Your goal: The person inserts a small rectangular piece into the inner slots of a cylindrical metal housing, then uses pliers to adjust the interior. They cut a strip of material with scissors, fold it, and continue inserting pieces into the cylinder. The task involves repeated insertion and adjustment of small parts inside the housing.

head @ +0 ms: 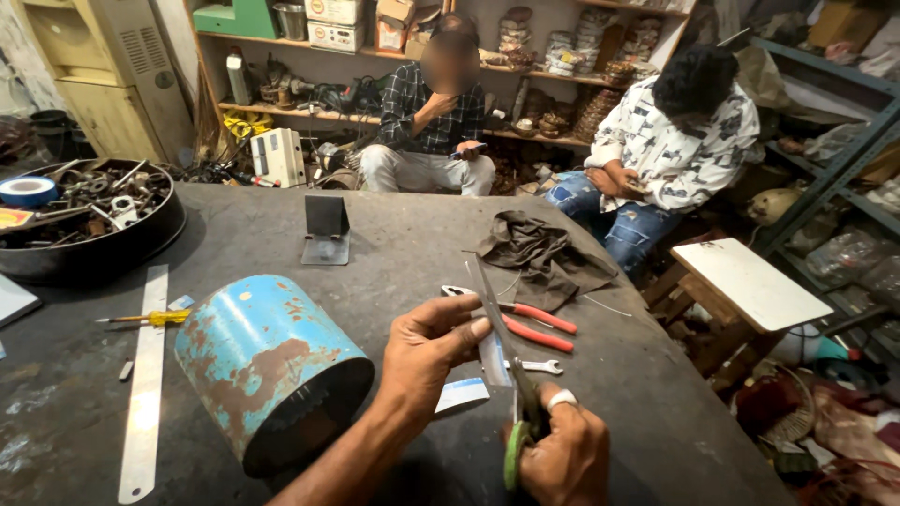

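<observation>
Right hand scissors cut strip in left grip.

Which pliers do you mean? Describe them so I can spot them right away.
On the dark workbench, look just below the crumpled brown rag. The pliers lie there, left of the table's right edge; their red handles set them apart from the small silver wrench beside them.
</observation>
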